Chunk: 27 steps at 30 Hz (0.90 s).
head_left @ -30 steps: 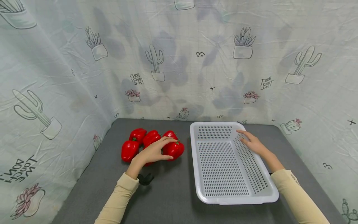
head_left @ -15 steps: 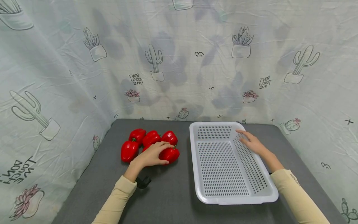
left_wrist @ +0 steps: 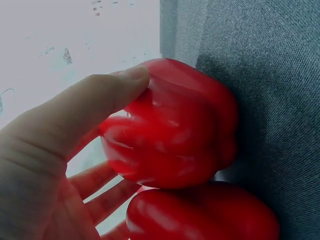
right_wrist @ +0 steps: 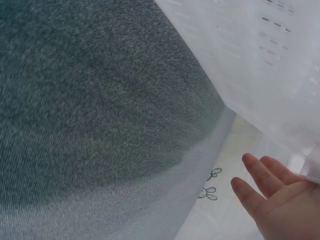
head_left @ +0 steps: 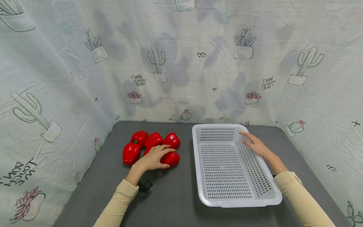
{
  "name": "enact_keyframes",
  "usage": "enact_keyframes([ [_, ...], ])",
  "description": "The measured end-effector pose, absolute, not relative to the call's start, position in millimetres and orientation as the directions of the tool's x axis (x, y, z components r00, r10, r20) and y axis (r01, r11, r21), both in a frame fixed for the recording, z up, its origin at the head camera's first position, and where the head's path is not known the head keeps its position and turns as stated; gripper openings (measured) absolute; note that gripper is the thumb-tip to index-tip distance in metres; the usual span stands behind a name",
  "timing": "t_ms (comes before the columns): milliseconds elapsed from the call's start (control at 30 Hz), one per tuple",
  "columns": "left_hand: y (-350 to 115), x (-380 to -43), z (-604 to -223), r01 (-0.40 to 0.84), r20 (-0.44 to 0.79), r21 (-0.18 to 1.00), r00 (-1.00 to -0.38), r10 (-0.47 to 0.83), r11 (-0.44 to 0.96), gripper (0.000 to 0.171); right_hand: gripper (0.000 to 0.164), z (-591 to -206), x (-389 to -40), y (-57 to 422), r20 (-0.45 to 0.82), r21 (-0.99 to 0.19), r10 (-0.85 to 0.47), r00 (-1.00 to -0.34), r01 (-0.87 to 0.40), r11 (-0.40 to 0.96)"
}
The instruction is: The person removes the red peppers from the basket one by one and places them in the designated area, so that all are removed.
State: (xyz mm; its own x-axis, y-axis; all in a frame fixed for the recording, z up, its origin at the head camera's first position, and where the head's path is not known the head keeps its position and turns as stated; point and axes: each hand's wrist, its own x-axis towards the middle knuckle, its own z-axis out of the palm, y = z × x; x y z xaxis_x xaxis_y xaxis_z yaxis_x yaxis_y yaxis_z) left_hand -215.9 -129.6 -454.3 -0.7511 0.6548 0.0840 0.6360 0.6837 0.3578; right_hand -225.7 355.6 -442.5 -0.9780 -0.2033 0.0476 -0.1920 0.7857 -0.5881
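Note:
In the head view my left hand (head_left: 153,159) holds a red bell pepper (head_left: 171,160) at the front right of a group of peppers. Its thumb (left_wrist: 117,92) lies on the pepper's side in the left wrist view, and its fingers are partly hidden behind the fruit. Another bell pepper (left_wrist: 200,215) sits right beside the held one. Over the right rim of a white perforated basket (head_left: 199,176) is my right hand (head_left: 256,146), its fingers relaxed and holding nothing. Whether it touches the rim, I cannot tell.
Several more red bell peppers (head_left: 131,154) lie together on the left of the dark grey table (head_left: 173,195). A patterned curtain (head_left: 187,63) encloses the back and sides. Beneath my left wrist is a small black object (head_left: 145,186).
The left hand and its bell pepper have shifted left and toward me, exposing more of the pepper behind. My right hand and the basket stay where they were.

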Motion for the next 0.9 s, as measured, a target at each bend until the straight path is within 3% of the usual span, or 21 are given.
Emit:
enact_keyframes([
  [900,-138.2,-247.9,-438.4,0.642,0.046,0.384,-0.731,0.681,0.663,0.067,0.070,-412.6,-241.6,363.4,-0.071,-0.485,-0.276,-0.958,-0.209,0.849],
])
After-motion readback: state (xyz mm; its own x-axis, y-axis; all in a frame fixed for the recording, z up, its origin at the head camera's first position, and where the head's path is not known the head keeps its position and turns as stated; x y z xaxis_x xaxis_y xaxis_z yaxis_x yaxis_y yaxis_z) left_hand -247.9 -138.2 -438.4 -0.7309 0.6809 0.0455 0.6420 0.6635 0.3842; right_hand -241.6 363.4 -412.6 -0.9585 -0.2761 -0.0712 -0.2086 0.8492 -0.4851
